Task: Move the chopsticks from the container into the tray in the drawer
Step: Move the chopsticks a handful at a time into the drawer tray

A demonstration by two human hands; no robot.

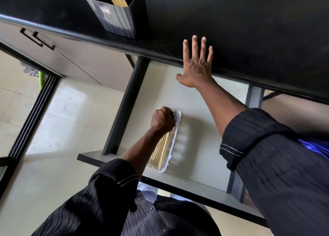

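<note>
The person's left hand [162, 120] was curled into a fist over the far end of the white plastic tray [175, 146] in the open grey drawer [204, 155], fingers closed on the tips of the pale wooden chopsticks [162, 149], whose long axis ran along the tray back toward the body. More chopsticks stood in the dark ribbed container [115, 17] on the black countertop [249, 31], up and away from that fist. The right hand [196, 65] lay flat, fingers spread, on the counter's edge, holding nothing and nearer to the container.
</note>
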